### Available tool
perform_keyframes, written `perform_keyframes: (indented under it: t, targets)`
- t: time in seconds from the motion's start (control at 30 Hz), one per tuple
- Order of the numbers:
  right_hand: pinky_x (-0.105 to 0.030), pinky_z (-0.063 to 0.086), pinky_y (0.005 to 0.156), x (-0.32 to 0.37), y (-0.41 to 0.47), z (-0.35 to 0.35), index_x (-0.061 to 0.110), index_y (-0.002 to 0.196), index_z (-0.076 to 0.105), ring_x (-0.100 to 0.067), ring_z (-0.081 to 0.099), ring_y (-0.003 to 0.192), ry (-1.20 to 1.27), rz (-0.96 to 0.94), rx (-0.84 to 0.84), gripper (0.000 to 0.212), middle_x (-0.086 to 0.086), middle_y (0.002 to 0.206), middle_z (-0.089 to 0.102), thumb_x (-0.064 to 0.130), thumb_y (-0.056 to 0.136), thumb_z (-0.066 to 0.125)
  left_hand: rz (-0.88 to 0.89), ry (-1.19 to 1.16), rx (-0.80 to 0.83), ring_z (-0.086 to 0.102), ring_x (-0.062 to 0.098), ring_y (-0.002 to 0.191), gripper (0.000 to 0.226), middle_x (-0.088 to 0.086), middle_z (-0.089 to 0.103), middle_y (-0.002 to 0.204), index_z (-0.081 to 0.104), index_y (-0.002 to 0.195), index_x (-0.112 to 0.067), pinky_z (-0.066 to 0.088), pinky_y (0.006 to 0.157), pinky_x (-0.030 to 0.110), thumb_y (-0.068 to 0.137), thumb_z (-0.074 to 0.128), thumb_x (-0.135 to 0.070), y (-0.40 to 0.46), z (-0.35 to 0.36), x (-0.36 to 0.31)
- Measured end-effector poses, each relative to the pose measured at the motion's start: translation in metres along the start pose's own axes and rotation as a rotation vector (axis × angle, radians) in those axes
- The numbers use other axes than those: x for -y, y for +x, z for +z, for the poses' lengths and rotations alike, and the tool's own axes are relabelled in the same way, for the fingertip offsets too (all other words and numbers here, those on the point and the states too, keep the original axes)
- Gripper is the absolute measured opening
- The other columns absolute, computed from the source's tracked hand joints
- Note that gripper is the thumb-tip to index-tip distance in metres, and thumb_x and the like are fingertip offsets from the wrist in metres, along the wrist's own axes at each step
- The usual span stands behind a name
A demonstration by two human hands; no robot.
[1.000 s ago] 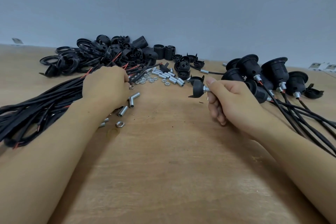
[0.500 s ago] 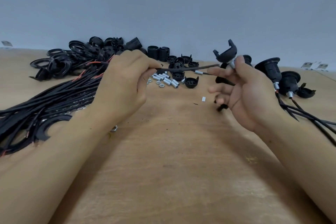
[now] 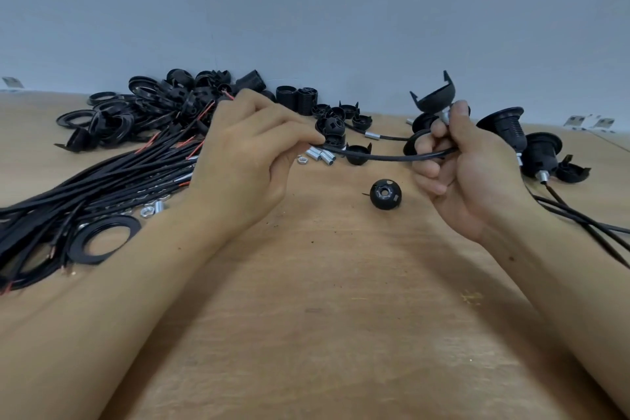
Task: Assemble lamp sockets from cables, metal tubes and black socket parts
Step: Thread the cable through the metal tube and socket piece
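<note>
Lying between the hands (image 3: 341,164), a black socket cap (image 3: 385,194) beneath the held cable (image 3: 392,156).

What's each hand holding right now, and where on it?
Left hand pinches the cable near one end. Right hand pinches the metal tube under the black cap; the cable's other end reaches its fingers.

The tabletop (image 3: 306,334) is light brown wood with a streaky grain. The cable bundle (image 3: 85,187) near its left edge is black with red and bare coppery tips. Rings (image 3: 102,242), caps (image 3: 436,97) and finished sockets (image 3: 504,128) are black. Small tubes (image 3: 322,156) and nuts (image 3: 147,212) are shiny silver. The wall (image 3: 306,10) is plain grey-blue.
</note>
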State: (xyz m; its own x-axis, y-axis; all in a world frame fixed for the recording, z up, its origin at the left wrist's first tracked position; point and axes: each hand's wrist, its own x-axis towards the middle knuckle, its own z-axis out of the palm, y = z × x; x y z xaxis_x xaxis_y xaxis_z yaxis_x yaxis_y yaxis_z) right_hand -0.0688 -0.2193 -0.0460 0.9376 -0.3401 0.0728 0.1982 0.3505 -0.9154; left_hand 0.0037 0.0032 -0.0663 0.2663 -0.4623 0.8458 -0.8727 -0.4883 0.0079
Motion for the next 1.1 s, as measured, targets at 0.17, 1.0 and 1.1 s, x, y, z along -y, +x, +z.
perform_keyframes:
  t: [0.17,1.0,1.1]
  targets:
    - [-0.017,0.038,0.036,-0.009,-0.003,0.005,0.015,0.076,0.050,-0.009,0.047,0.041,0.003,0.024,0.051,0.040,0.000,0.062,0.052,0.041,0.104,0.038,-0.083,0.061,0.098,0.053,0.031,0.092,0.015,-0.003,0.068,0.098,0.071,0.103,-0.013,0.038,0.081,0.049,0.089,0.065,-0.010,-0.002,0.000,-0.007]
    - [-0.021,0.039,0.031,-0.004,-0.005,0.001,0.007,0.089,0.050,-0.025,0.068,0.050,-0.376,0.086,0.155,0.036,-0.005,0.100,0.076,0.038,0.104,0.041,-0.293,0.243,-0.294,0.045,0.030,0.078,0.041,-0.004,0.043,0.075,0.069,0.088,-0.008,0.030,0.073,0.043,0.104,0.049,-0.039,0.005,-0.015,-0.006]
    - [-0.033,0.061,0.062,-0.011,-0.006,0.010,0.001,0.107,0.056,-0.037,0.073,0.088,-0.180,0.040,0.218,0.032,0.006,0.098,0.073,0.030,0.100,0.047,-0.304,0.221,-0.261,0.048,0.032,0.078,0.043,-0.002,0.045,0.072,0.070,0.089,-0.008,0.034,0.075,0.046,0.104,0.047,-0.042,0.003,-0.012,-0.005]
